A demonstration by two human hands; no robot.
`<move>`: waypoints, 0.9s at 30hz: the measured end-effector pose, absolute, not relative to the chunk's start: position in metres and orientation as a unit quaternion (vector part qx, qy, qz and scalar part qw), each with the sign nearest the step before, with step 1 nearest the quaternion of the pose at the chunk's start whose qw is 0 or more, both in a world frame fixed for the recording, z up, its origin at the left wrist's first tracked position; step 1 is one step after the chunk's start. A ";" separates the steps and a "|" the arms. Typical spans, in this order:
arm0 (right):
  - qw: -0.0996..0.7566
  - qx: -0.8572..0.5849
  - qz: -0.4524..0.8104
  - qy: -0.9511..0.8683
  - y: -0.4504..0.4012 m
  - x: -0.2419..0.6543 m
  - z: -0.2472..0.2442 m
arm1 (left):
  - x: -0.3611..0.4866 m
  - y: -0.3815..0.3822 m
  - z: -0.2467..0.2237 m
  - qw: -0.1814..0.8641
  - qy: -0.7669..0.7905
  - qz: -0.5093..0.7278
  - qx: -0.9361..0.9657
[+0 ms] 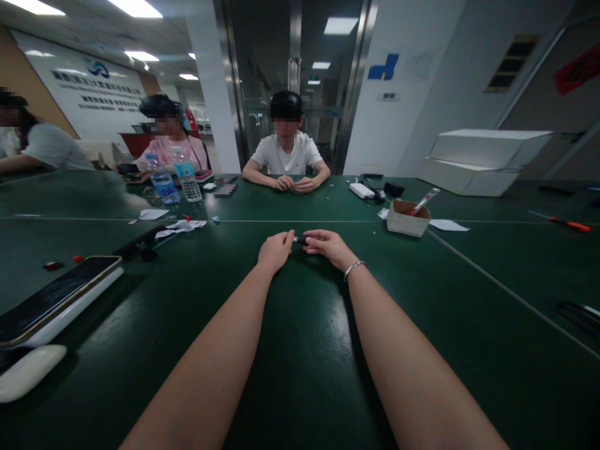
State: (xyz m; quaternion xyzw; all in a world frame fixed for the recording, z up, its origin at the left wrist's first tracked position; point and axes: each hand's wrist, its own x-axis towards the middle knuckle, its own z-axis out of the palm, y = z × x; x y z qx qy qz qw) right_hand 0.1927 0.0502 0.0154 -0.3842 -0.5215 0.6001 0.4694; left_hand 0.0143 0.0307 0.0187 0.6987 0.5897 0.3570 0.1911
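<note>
Both of my arms stretch forward over the green table (300, 362). Between my hands is a small, dark, stubby piece with a silver metal end (300, 239), too small to name by kind. My left hand (275, 251) pinches its metal end between thumb and fingertips. The black end is gripped by the fingers of my right hand (332, 247), which comes in from the other side. A silver bracelet (354, 270) circles my right wrist. My fingers cover part of the piece.
A small box (409, 219) stands right of my hands, near a white adapter (362, 190). Left lie a phone on a white box (60, 294), a mouse (32, 372) and paper scraps (180, 227). Bottles (187, 178) stand beyond. A person (287, 153) sits opposite; a screwdriver (569, 224) lies right.
</note>
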 end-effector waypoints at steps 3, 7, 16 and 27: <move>0.487 -0.375 0.593 -0.519 0.050 0.193 0.014 | 0.013 0.031 0.018 0.195 0.589 0.353 0.700; 0.492 -0.370 0.592 -0.521 0.050 0.194 0.013 | 0.013 0.031 0.020 0.196 0.593 0.333 0.707; 0.485 -0.357 0.593 -0.534 0.051 0.194 0.012 | 0.016 0.029 0.022 0.177 0.625 0.295 0.701; 0.495 -0.347 0.561 -0.565 0.053 0.196 0.007 | 0.014 0.039 0.025 0.173 0.643 0.247 0.704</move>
